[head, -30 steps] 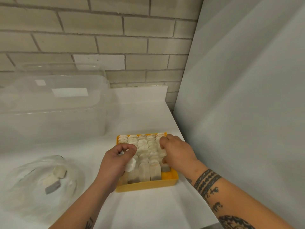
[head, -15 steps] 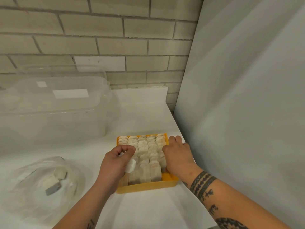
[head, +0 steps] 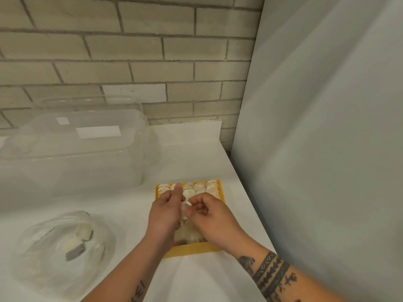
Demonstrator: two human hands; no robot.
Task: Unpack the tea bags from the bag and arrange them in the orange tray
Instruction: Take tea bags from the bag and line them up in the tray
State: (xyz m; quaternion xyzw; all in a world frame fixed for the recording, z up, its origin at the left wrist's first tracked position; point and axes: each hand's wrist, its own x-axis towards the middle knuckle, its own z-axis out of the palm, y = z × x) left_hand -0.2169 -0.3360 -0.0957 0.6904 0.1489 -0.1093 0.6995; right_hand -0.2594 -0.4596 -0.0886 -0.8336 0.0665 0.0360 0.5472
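The orange tray (head: pixel 190 250) sits on the white counter, packed with rows of pale tea bags (head: pixel 197 188). Both hands meet above its middle. My left hand (head: pixel 164 216) holds one white tea bag (head: pixel 186 204) over the tray, with one finger pointing toward the far rows. My right hand (head: pixel 210 217) has its fingers curled in and pinches the same tea bag from the right. A clear plastic bag (head: pixel 43 258) lies at the left, and a few tea bags (head: pixel 82 234) remain inside it. The hands hide the tray's near rows.
A large clear plastic bin (head: pixel 72 153) stands at the back left against the brick wall. A grey panel (head: pixel 316 149) rises close along the tray's right side. Bare white counter (head: pixel 196 280) stretches in front of the tray.
My right hand has left the tea bags at the tray's right side and moved left to meet my left hand. The left hand has carried its tea bag up over the tray's middle.
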